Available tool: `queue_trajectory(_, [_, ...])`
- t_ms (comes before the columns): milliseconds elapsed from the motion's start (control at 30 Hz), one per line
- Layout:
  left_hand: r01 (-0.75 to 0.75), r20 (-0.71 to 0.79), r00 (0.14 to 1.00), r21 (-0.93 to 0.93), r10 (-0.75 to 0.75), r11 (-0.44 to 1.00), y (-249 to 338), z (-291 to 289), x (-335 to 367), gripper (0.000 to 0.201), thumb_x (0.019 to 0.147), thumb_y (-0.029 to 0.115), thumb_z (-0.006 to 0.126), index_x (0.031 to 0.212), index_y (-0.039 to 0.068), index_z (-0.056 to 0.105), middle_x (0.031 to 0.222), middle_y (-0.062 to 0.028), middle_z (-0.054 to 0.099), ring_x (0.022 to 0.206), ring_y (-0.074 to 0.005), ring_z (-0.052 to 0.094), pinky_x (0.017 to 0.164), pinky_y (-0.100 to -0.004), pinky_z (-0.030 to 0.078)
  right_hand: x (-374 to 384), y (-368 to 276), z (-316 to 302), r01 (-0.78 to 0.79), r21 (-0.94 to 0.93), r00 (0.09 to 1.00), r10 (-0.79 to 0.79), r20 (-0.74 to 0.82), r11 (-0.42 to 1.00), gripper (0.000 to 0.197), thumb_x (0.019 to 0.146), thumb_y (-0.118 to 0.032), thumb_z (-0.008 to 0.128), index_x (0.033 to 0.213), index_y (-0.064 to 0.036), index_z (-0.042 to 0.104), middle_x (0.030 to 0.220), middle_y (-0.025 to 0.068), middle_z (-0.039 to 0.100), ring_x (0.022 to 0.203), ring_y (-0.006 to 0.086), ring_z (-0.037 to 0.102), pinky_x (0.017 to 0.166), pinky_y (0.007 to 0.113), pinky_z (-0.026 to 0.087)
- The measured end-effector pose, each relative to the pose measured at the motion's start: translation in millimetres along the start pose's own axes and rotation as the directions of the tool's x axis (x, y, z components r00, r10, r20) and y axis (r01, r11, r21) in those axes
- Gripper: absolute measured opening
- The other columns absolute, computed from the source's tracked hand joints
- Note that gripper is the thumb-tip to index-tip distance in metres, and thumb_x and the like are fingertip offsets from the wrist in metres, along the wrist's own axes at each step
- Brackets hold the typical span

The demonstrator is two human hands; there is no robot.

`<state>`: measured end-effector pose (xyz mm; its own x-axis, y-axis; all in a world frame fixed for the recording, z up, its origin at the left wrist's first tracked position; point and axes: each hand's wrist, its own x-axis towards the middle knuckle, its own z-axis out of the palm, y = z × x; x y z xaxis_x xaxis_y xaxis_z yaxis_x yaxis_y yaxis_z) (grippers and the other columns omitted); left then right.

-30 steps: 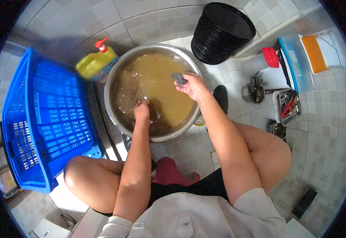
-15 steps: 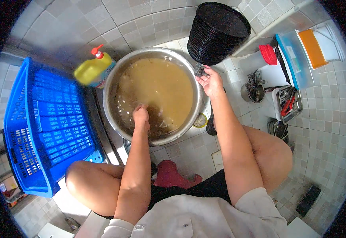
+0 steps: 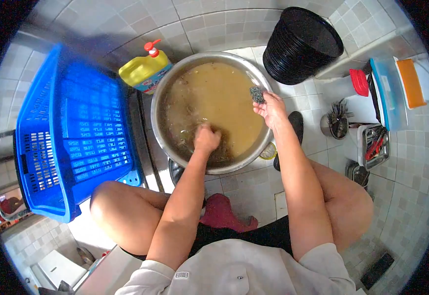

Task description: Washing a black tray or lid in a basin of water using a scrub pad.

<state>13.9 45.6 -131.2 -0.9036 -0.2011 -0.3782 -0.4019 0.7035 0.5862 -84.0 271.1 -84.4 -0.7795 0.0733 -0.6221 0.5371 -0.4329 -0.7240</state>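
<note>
A large round metal basin (image 3: 156, 129) full of murky brown water (image 3: 224, 101) stands on the floor in front of me. My left hand (image 3: 207, 139) dips into the water near the basin's near side, and its fingers are hidden below the surface. Whether it holds anything is not visible. My right hand (image 3: 273, 110) is over the basin's right rim, fingers closed on a dark grey steel scouring pad (image 3: 257, 95). A yellow pump bottle (image 3: 144, 70) with a red top stands just beyond the basin's left side.
At left rises a blue plastic basket (image 3: 94, 128). A tall stack of black bowls (image 3: 298, 49) stands far right. Further right are a metal container of forks (image 3: 335, 123), a metal tray of utensils (image 3: 375, 147) and a clear box with a blue edge (image 3: 380, 93).
The whole view has shifted, so things appear further right. My right hand has brought the scouring pad inward over the basin. My left hand stays in the water, slightly further right in the basin.
</note>
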Motion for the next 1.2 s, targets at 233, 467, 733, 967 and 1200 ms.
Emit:
queue_trajectory(233, [-0.005, 0.497, 0.852, 0.322, -0.165, 0.947, -25, 18, 12, 0.048, 0.082, 0.031, 0.053, 0.119, 0.001, 0.059, 0.126, -0.0195, 0.055, 0.12, -0.0334, 0.051, 0.1, -0.0397, 0.042, -19, 3, 20, -0.023, -0.062, 0.999, 0.026, 0.046, 0.998, 0.024, 0.09, -0.02, 0.059, 0.108, -0.0041, 0.055, 0.087, 0.0084, 0.062, 0.069, 0.0197, 0.06, 0.06, 0.033, 0.051])
queue_trajectory(467, [-0.318, 0.681, 0.731, 0.396, -0.043, 0.862, 37, 27, 14, 0.04, 0.081, 0.027, 0.05, 0.112, 0.007, 0.065, 0.122, -0.0147, 0.06, 0.114, -0.0318, 0.056, 0.098, -0.0409, 0.043, -25, 0, 19, -0.016, -0.041, 0.998, 0.018, 0.059, 0.999, 0.018, 0.089, -0.021, 0.059, 0.098, -0.0051, 0.057, 0.083, 0.0085, 0.063, 0.065, 0.0186, 0.061, 0.057, 0.031, 0.051])
queue_trajectory(733, [-0.28, 0.548, 0.83, 0.564, -0.099, 0.777, -1, 17, 84, 0.039, 0.088, 0.025, 0.047, 0.121, 0.009, 0.06, 0.127, -0.0127, 0.057, 0.117, -0.03, 0.055, 0.098, -0.0402, 0.044, -18, 15, 34, -0.08, -0.012, 0.989, 0.081, 0.125, 0.997, 0.02, 0.088, -0.02, 0.06, 0.1, -0.005, 0.056, 0.084, 0.0093, 0.063, 0.066, 0.0197, 0.061, 0.057, 0.033, 0.052])
queue_trajectory(967, [-0.083, 0.362, 0.911, 0.629, -0.196, 0.773, -12, -26, 109, 0.042, 0.089, 0.031, 0.05, 0.124, 0.01, 0.059, 0.131, -0.0141, 0.054, 0.123, -0.0302, 0.05, 0.1, -0.0452, 0.042, -7, 18, 30, -0.106, -0.004, 0.988, 0.106, 0.108, 0.994, 0.02, 0.088, -0.021, 0.059, 0.1, -0.0053, 0.055, 0.084, 0.0097, 0.063, 0.066, 0.0215, 0.062, 0.056, 0.033, 0.052])
queue_trajectory(1200, [-0.142, 0.462, 0.864, 0.603, -0.198, 0.785, -38, -11, 72, 0.041, 0.087, 0.026, 0.051, 0.122, 0.007, 0.06, 0.132, -0.0111, 0.054, 0.122, -0.0331, 0.05, 0.097, -0.0484, 0.043, -19, 21, 44, -0.112, 0.008, 0.982, 0.109, 0.157, 0.994, 0.02, 0.088, -0.021, 0.059, 0.1, -0.0053, 0.054, 0.083, 0.0103, 0.063, 0.065, 0.0214, 0.062, 0.055, 0.033, 0.051])
